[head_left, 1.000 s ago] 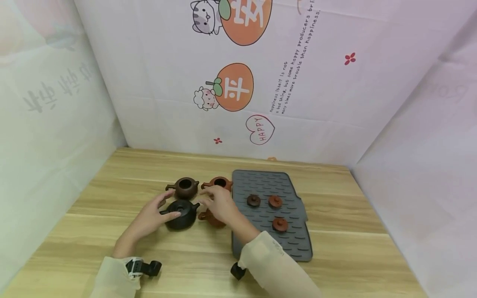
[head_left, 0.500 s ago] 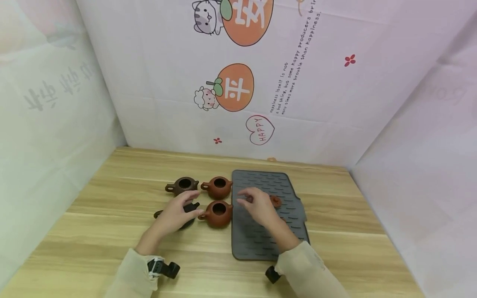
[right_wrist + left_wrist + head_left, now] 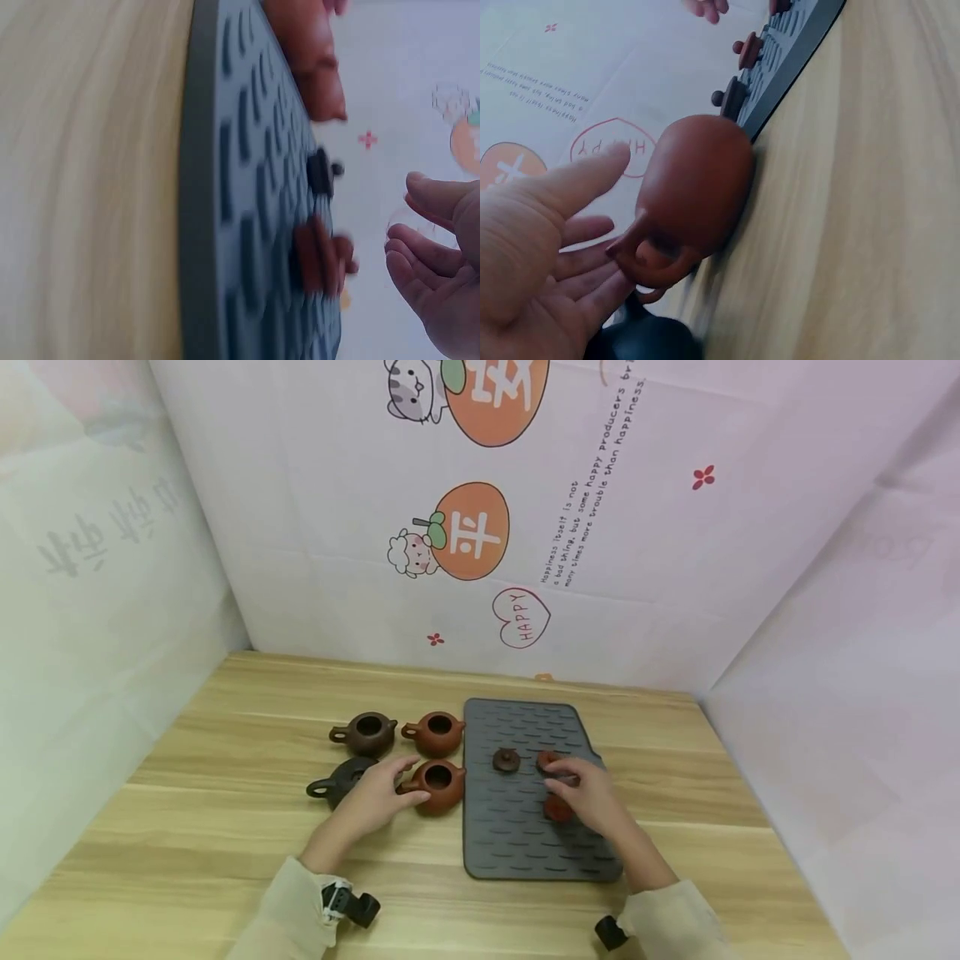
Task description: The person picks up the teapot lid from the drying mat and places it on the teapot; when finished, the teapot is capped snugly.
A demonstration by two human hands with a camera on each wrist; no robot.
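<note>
My left hand is at the handle side of the front reddish-brown teapot, which has no lid on it. In the left wrist view the thumb and fingers are spread beside the teapot's handle. A black teapot is partly hidden behind that hand. Over the grey mat, my right hand hovers near the front red lid, its fingers loosely bent around nothing. A second red lid lies just behind, partly covered by the fingertips. Left of these rests a dark brown lid.
Behind the front pair stand a dark brown teapot and another reddish-brown teapot, both lidless. The wooden table is walled by printed white cloth at the back and sides.
My right hand has moved right from the teapots, past the dark lid, to the red lids. My left hand has shifted from the black teapot to the front reddish-brown teapot.
</note>
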